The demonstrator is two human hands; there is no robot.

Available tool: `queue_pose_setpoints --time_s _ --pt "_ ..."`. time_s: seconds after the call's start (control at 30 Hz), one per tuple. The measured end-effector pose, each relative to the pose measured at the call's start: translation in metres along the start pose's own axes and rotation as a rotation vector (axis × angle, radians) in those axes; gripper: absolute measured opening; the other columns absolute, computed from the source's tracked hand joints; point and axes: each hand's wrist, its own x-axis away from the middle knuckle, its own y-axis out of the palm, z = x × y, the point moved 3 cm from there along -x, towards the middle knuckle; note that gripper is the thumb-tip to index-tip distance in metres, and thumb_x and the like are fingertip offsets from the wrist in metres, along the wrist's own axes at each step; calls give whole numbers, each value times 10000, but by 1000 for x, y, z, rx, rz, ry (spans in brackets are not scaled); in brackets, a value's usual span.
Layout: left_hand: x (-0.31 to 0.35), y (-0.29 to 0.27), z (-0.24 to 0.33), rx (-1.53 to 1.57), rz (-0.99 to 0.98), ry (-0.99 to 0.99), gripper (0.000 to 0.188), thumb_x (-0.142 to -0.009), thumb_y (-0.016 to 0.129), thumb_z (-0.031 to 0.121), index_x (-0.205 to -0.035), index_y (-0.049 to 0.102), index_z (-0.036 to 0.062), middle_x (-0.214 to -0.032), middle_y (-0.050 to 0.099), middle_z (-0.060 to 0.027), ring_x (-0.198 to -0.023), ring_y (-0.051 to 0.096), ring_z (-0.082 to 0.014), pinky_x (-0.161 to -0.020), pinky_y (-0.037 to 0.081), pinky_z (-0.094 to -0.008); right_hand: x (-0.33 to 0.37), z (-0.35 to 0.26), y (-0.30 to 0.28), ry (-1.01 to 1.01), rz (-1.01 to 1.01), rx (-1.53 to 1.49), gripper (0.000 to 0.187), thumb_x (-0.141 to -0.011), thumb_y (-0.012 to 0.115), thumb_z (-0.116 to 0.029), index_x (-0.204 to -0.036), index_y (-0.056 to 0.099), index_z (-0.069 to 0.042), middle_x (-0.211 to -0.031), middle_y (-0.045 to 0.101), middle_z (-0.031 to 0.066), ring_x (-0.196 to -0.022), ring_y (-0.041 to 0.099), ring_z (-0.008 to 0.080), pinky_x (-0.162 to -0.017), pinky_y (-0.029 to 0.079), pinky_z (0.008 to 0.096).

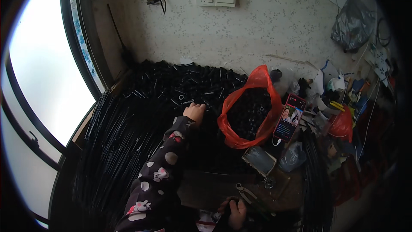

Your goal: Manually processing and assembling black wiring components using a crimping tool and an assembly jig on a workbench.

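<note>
My left hand [195, 112] reaches to the near edge of a heap of short black tubular parts [189, 81]. Its fingers curl downward and their tips are hidden, so whatever they grip does not show. Close to my body, my right hand [236, 213] is closed with the thumb pressed on something small and dark that I cannot make out. Just beyond it lie pincers [246, 193] with metal jaws and greenish handles, on the brown work surface [197, 189]. Long thin black rods [116, 146] lie in a thick bundle left of my left forearm.
A red plastic bag [224, 122] holds small black parts. Right of it stands a lit phone [289, 118] with a white cable. A small box of grey matter [259, 161] sits nearer. More black rods [315, 184] and clutter line the right; a window [47, 60] borders the left.
</note>
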Motion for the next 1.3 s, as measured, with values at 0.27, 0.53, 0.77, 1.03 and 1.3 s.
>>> queue_pose_setpoints --time_s 0.27,0.53,0.77,1.03,1.3 --pt "15 -25 13 32 205 28 241 -703 565 34 -939 519 22 -926 587 -138 -914 555 -313 -769 459 -388 13 0 7 40 75 23 156 -932 426 -130 -981 507 -6 -778 594 85 -662 599 176 -579 463 269" --pt "88 -97 2 1109 293 -351 165 -735 652 65 -859 546 41 -735 563 -22 -664 549 -116 -592 457 -253 30 -5 22 -90 8 164 143 -940 417 -145 -955 490 -24 -751 578 68 -627 593 173 -537 441 265" --pt "174 -67 50 334 -99 -184 210 -726 662 250 -823 607 73 -781 642 -133 -771 627 -320 -655 502 -404 28 21 10 -50 -92 52 148 -931 447 -155 -984 484 -22 -780 586 93 -651 606 196 -563 468 289" --pt "165 -24 61 439 331 -127 131 -731 633 122 -815 583 35 -853 603 -143 -822 605 -311 -675 488 -393 36 25 -13 -48 54 -151 157 -879 560 -138 -945 584 2 -823 625 101 -708 603 169 -629 470 289" --pt "286 -20 111 678 -148 -34 191 -767 651 122 -926 590 36 -833 603 -76 -829 580 -152 -759 451 -296 33 3 -12 -211 -32 49 117 -865 574 -80 -927 592 18 -812 611 68 -722 562 133 -688 458 267"
